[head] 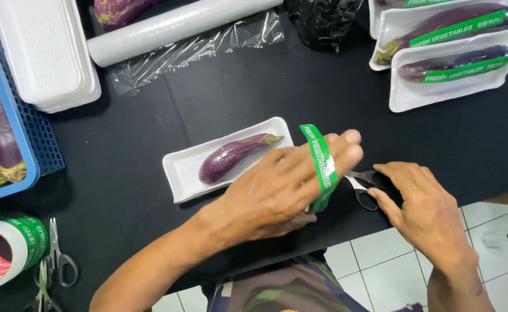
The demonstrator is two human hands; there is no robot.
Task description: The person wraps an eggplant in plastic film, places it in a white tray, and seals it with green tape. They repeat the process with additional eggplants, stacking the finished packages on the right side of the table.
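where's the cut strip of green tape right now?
Head view, centre-right: the green tape strip is draped over the left hand's fingers, just right of the white tray holding an eggplant, beside the black-handled scissors under the right hand.

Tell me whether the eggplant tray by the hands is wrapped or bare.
Bare: the eggplant lies uncovered in the white tray, with no film or green band over it.

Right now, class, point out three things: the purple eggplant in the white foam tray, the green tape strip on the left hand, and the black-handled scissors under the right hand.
Purple eggplant point(231, 157): head view, mid-body.
Green tape strip point(322, 162): head view, middle of the strip across the fingers.
Black-handled scissors point(365, 184): head view, handle loop.
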